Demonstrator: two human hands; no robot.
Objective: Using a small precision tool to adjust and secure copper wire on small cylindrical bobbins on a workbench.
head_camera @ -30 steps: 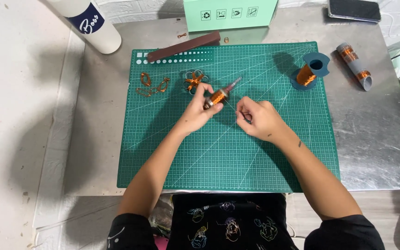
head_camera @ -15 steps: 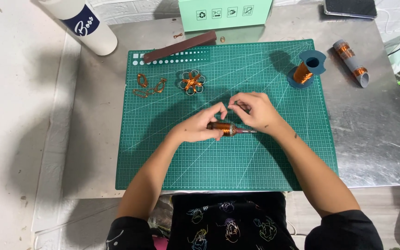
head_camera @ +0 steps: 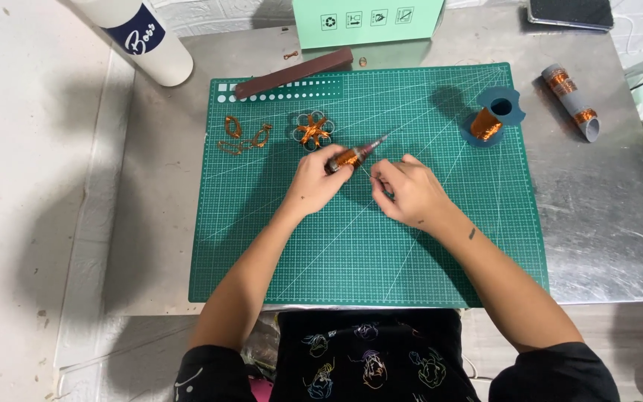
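While left hand (head_camera: 320,181) grips copper-wound mandrel (head_camera: 353,155) and right hand (head_camera: 405,190) pinches seemingly fine wire: flower (head_camera: 312,130) and loops (head_camera: 245,136) finished, winding unfinished.

We've got a matt green rubbery cutting mat (head_camera: 366,246) on a brushed, slightly scuffed metal surface (head_camera: 604,216). The tool (head_camera: 351,155) and the spool (head_camera: 485,124) are wound with shiny copper-coloured wire, and the white tube (head_camera: 139,37) looks like smooth, glossy plastic.
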